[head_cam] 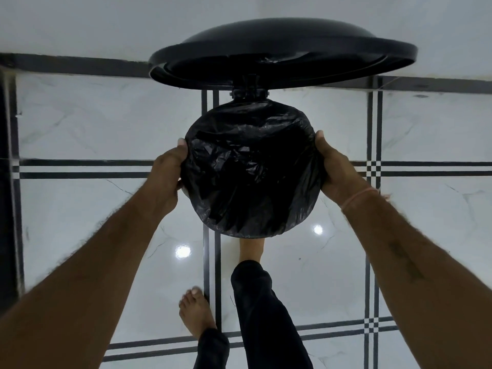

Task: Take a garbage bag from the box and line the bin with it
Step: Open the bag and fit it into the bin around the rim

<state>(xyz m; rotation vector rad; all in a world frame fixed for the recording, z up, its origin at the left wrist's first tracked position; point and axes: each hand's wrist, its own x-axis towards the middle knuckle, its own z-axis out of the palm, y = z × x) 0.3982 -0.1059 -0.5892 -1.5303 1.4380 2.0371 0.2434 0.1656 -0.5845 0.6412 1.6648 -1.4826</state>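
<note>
gripping opposite sides, left hand and right hand hold crinkled black garbage bag.

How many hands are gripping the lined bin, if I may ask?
2: left hand at the left edge of the garbage bag, right hand at its right edge; fingers hidden underneath.

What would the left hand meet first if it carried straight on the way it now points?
The black garbage bag: the left hand grips its left edge, thumb on top, so going on it would press into the bag at once. Nothing lies between; what is beneath the plastic is hidden.
</note>
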